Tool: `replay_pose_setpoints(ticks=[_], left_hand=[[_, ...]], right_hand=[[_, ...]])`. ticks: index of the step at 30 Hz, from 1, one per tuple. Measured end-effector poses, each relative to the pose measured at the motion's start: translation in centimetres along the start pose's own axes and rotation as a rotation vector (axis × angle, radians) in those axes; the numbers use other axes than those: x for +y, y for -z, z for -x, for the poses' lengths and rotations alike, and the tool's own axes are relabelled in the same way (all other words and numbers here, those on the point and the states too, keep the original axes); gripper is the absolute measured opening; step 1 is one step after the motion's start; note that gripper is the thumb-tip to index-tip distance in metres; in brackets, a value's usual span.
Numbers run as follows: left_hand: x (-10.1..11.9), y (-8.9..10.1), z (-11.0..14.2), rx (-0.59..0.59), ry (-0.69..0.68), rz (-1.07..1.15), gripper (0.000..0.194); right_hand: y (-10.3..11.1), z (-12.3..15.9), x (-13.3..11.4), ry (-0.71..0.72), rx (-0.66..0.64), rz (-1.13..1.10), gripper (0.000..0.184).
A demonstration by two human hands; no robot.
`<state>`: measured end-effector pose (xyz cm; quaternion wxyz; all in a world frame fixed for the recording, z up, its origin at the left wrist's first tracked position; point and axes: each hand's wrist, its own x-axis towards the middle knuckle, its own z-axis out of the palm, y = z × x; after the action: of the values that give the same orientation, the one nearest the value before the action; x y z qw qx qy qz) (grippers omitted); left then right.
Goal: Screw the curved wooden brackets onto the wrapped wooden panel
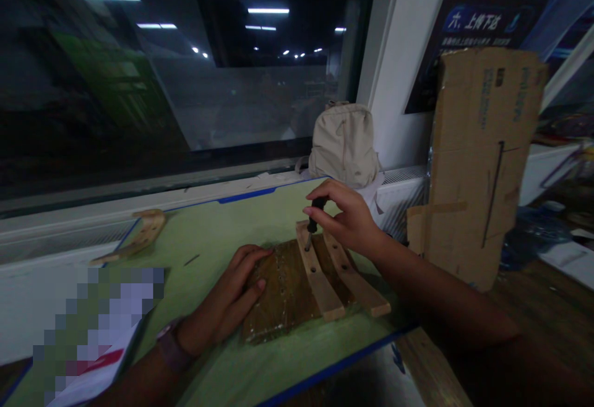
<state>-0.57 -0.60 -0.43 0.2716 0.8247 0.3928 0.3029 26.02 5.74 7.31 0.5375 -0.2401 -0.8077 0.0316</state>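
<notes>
My right hand [341, 212] is closed around the black handle of a screwdriver [313, 221]. The tool stands nearly upright, its tip at a hole near the far end of a pale wooden strip [322, 286]. That strip lies across a brown wooden board [290, 295], and a second strip with dark holes [355, 277] rests beside it on the right. My left hand [241, 289] lies on the board's left part, fingers stretched out and thumb apart. Whether a screw sits under the tip is too small to tell.
The board rests on a green, blue-edged table top [204, 227]. A curved wooden piece [148, 231] lies at its left edge, near a blurred-out booklet [106, 333]. Behind stand a beige backpack [343, 144] and a window. Tall cardboard [482, 166] leans at the right.
</notes>
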Motion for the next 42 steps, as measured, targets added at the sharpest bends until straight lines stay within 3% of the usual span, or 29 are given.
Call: replay_pose_setpoints(ticks=[5,9,13,17,21,25,29,32,35,38,42], left_hand=[[0.1,0.1,0.0,-0.01,0.002,-0.019,0.034],[0.3,0.2,-0.1,-0.013,-0.004,-0.026,0.034],[0.4,0.2,-0.1,-0.001,0.011,-0.031,0.034],[0.3,0.2,-0.2,0.011,0.009,-0.022,0.035],[0.3,0.2,-0.2,0.011,0.015,-0.03,0.034],[0.4,0.2,-0.2,0.004,0.02,-0.018,0.035],[0.3,0.2,-0.2,-0.001,0.015,-0.014,0.034],[0.1,0.1,-0.1,0.005,0.01,-0.006,0.034],[0.1,0.1,0.0,0.01,0.011,-0.007,0.034],[0.3,0.2,0.0,0.014,0.013,-0.01,0.035],[0.4,0.2,-0.2,0.022,0.021,-0.014,0.035]], right_hand=[[0.4,-0.2,-1.3,0.119,-0.111,-0.092,0.017],[0.3,0.1,-2.2,0.064,-0.253,-0.29,0.022],[-0.1,0.2,-0.7,-0.052,-0.08,-0.15,0.015],[-0.1,0.0,0.4,-0.027,0.026,0.034,0.017],[0.1,0.0,-0.8,0.039,-0.107,-0.155,0.015],[0.2,0.3,-1.7,-0.043,-0.275,-0.398,0.019],[-0.2,0.3,-0.3,-0.147,-0.092,-0.28,0.02],[-0.3,0.1,0.4,-0.111,0.009,-0.104,0.018],[-0.1,-0.1,-0.3,0.007,-0.039,-0.038,0.015],[0.2,-0.1,-1.7,0.091,-0.159,-0.147,0.015],[0.1,0.2,-1.9,-0.021,-0.209,-0.275,0.018]])
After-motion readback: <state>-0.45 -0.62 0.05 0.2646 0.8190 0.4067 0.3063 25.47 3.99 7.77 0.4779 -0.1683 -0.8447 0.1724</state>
